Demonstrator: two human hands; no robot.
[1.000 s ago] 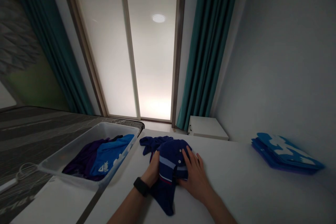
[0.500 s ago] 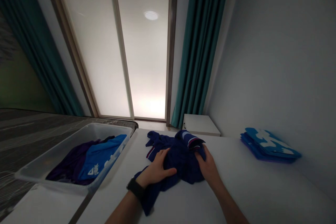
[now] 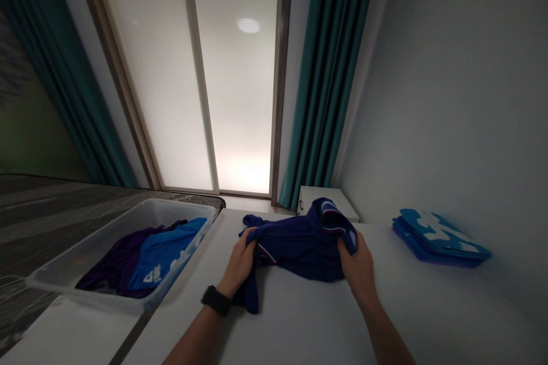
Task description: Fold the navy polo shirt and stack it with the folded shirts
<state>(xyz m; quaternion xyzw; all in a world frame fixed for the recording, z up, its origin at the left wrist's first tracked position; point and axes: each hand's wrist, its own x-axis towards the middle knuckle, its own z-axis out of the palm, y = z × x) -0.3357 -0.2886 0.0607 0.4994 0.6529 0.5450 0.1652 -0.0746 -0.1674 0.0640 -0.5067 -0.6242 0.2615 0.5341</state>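
A navy blue shirt (image 3: 299, 248) with a striped collar and red-and-white trim is stretched between my two hands over the white table (image 3: 295, 331). My left hand (image 3: 240, 259), a dark watch at its wrist, pinches the shirt's left part near the trim. On the other side my right hand (image 3: 357, 259) grips the cloth beside the collar, which stands up and curls. Some fabric hangs down below my left hand onto the table. The fingertips of both hands are partly hidden by the cloth.
To the left stands a clear plastic bin (image 3: 47, 279) holding a bright blue garment (image 3: 171, 251) and a dark purple garment (image 3: 115, 259). A stack of folded blue clothes (image 3: 440, 236) lies at the right by the wall. Behind the table is a small white cabinet (image 3: 327, 199).
My hands have moved apart, pulling the bunched shirt wider. The left hand has shifted up and left to the trimmed part; the right has moved right with the collar.
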